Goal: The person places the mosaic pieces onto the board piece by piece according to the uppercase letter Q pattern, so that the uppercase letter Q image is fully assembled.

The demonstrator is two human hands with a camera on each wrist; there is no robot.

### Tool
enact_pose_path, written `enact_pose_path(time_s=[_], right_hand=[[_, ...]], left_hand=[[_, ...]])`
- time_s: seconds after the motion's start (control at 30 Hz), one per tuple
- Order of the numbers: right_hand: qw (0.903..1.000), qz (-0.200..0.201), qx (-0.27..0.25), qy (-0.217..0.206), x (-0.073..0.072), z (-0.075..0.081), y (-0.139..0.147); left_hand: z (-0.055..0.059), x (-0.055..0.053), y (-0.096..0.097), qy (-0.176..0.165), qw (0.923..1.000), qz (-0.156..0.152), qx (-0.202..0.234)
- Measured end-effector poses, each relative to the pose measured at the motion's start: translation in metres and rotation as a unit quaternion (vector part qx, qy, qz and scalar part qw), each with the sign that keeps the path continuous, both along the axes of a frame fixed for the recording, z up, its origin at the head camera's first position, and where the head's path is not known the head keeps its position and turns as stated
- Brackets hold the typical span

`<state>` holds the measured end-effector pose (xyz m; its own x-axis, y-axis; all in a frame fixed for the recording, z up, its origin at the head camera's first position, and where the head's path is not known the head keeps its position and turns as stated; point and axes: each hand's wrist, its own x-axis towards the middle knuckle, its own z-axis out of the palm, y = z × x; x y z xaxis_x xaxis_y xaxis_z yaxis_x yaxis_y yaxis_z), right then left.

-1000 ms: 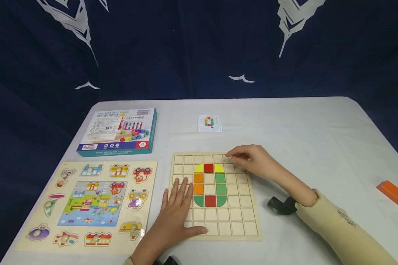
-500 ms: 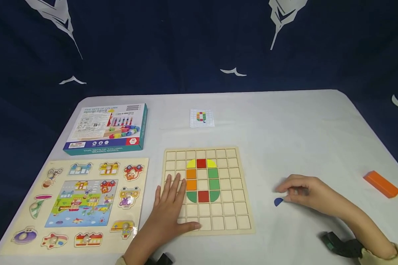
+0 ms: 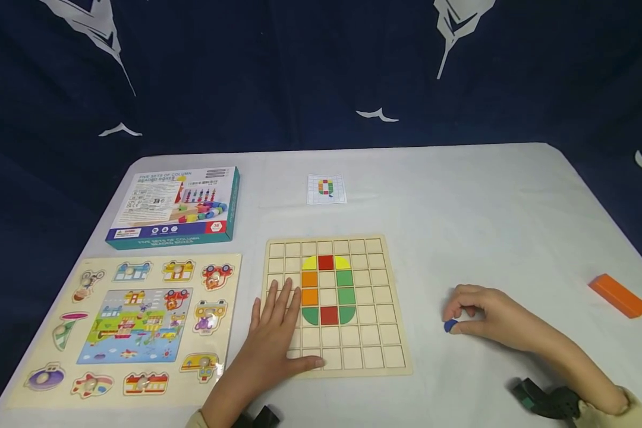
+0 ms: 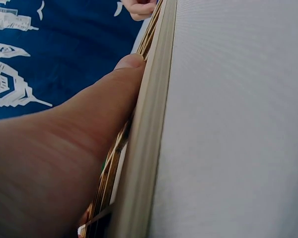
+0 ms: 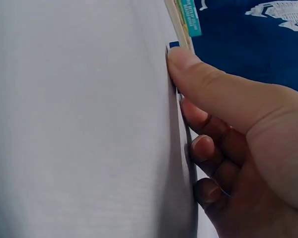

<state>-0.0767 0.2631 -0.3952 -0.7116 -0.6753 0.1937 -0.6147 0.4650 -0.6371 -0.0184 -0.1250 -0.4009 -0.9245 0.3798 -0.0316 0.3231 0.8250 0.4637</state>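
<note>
My left hand (image 3: 275, 333) rests with straight, spread fingers on the left side of a wooden grid board (image 3: 396, 367); its thumb (image 4: 124, 74) lies along the front edge in the left wrist view. Yellow, red, orange and green tiles form a ring in the grid, with a red tile (image 3: 329, 315) at the bottom. Right of the board, my right hand (image 3: 487, 315) pinches a small blue rounded tile (image 3: 450, 325) between thumb and fingers at the tabletop. The thumb hides most of this tile (image 5: 174, 44) in the right wrist view.
A small pattern card (image 3: 326, 199) lies behind the board. To the left are a picture peg puzzle (image 3: 222, 342) and a flat box (image 3: 171, 208). An orange block (image 3: 617, 295) lies at far right. Beyond the white table (image 3: 460, 196) hangs a dark blue cloth.
My right hand has left the board's upper right corner, moved right and toward me, and taken the blue tile in its fingertips. The left hand stays on the board. The head view shifted slightly.
</note>
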Motion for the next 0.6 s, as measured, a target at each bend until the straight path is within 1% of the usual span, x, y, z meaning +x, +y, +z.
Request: enact_pose_path(time_s=[0.07, 0.13, 0.23, 0.3, 0.37, 0.4, 0.47, 0.53, 0.6], right_hand=[[0.9998, -0.018, 0.001, 0.0, 0.0, 0.0, -0.001], [0.9989, -0.047, 0.0, -0.006, 0.0, 0.001, -0.003], [0.9945, -0.09, -0.012, -0.052, -0.002, 0.004, -0.008], [0.989, -0.115, -0.031, -0.088, -0.004, 0.006, -0.014], [0.9826, -0.128, -0.06, -0.12, -0.006, 0.008, -0.021], [0.9797, -0.132, -0.077, -0.13, -0.007, 0.009, -0.025], [0.9746, -0.121, -0.117, -0.147, -0.008, 0.01, -0.035], [0.9682, -0.095, -0.158, -0.17, -0.008, 0.012, -0.047], [0.9607, -0.065, -0.185, -0.197, -0.006, 0.012, -0.061]], left_hand=[[0.0, 0.0, 0.0, 0.002, 1.0, 0.0, 0.002], [0.001, 0.0, 0.0, 0.005, 1.0, -0.001, 0.003], [0.001, 0.0, -0.001, 0.008, 1.0, 0.0, 0.003], [0.001, 0.0, 0.0, 0.006, 1.0, 0.001, 0.001], [0.002, 0.0, 0.0, 0.003, 1.0, 0.001, 0.002], [0.002, 0.0, 0.0, 0.001, 1.0, 0.0, 0.003], [0.002, 0.0, 0.0, -0.002, 1.0, 0.0, 0.003], [0.001, 0.0, 0.0, -0.003, 1.0, 0.0, 0.002], [0.001, 0.0, 0.0, -0.002, 1.0, 0.0, -0.001]])
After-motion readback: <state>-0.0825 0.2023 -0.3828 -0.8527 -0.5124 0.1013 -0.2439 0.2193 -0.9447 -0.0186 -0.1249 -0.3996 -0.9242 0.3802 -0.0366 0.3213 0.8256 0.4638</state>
